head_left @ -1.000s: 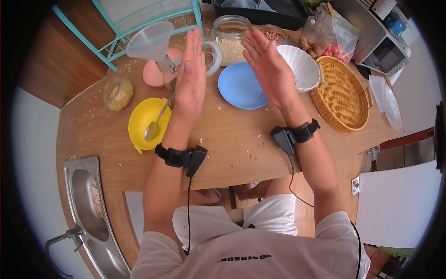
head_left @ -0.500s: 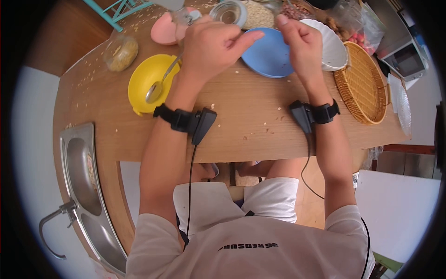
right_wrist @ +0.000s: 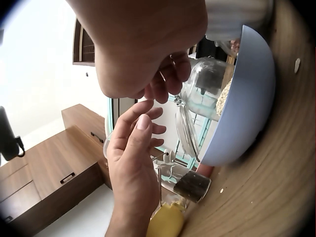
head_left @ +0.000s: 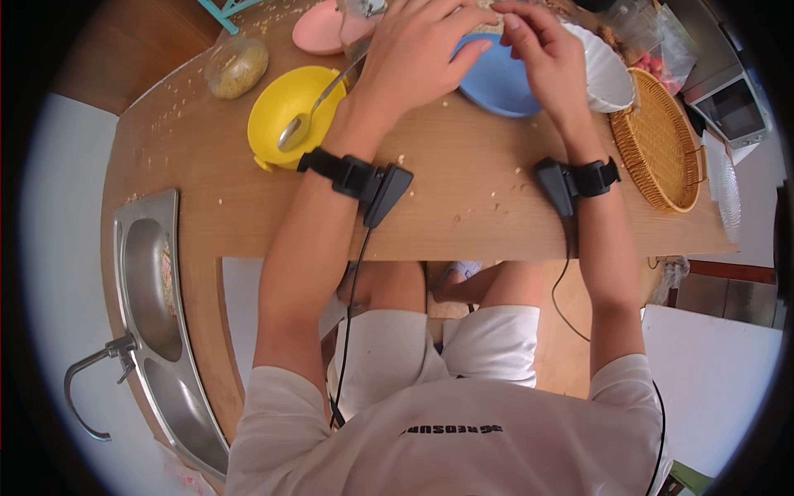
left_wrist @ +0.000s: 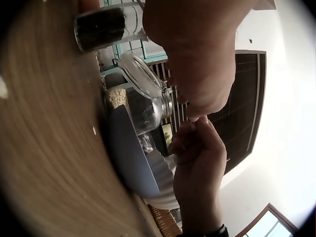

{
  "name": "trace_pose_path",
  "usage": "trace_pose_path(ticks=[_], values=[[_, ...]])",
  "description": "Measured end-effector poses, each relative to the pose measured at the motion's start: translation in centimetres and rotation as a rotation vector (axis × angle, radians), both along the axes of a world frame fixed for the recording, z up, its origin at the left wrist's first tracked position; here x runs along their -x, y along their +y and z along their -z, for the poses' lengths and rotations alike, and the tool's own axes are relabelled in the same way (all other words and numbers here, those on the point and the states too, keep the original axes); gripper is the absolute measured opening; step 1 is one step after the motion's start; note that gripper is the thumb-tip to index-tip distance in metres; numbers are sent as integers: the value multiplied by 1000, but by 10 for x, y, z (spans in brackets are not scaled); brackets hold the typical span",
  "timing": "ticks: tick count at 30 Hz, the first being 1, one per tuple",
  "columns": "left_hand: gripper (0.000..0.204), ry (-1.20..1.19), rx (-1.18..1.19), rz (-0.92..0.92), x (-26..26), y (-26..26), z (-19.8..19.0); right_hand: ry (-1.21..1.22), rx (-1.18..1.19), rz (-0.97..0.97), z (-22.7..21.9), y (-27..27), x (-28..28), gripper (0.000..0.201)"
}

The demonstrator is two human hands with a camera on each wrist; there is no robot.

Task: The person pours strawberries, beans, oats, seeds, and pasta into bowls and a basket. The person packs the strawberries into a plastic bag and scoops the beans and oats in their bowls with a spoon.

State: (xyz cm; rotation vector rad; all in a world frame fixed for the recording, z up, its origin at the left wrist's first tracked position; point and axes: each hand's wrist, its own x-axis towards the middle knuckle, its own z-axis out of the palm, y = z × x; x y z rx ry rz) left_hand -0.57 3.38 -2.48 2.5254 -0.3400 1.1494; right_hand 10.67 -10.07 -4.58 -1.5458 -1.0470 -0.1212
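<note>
Above the table, the left hand (head_left: pixel 422 58) spreads relaxed fingers toward the right hand (head_left: pixel 552 70), whose fingers are loosely bent. The fingertips come close together; whether they touch is unclear. Neither hand shows anything held. Behind and below them is a blue bowl (head_left: pixel 500 83), also in the left wrist view (left_wrist: pixel 129 153) and right wrist view (right_wrist: pixel 247 98). Left of the left hand stands a yellow bowl (head_left: pixel 269 112) with a metal spoon (head_left: pixel 296 131) leaning in it. A white fluted bowl (head_left: pixel 610 73) is right of the right hand.
An oval wicker basket (head_left: pixel 657 145) lies at the right, a steel sink (head_left: pixel 153 289) at the left. Round the back are a pink dish (head_left: pixel 318 29), a rounded container (head_left: pixel 237 68) and an open clip-lid jar (left_wrist: pixel 143 111). Small flakes dot the table (head_left: pixel 447 198).
The hands were raised apart with extended fingers, then curled with thumbs out; now their fingers are loosened and nearer each other. The head view has shifted, so the tabletop items appear higher.
</note>
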Motion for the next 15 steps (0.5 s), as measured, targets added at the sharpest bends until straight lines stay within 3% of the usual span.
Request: trace_pose_path(ticks=[2,7,10,12,13,15], values=[[25,-12,4,20,-1,2,3,22,118,35,-7,-5,-1,21],[25,-89,-2,23,-2,1,-4,25,116,32,-10,-4,-1,22],[22,-124,-31,-67,-1,-1,-5,59,59,15,-10,-6,0,21],[17,127,62,-192,0,0,-5,-32,192,132,-8,-9,-4,28],[17,132,64,-190,1,1,-4,-26,195,133,-6,-10,-4,28],[20,146,-123,-326,3,4,-6,-75,176,137,-6,-8,-3,36]])
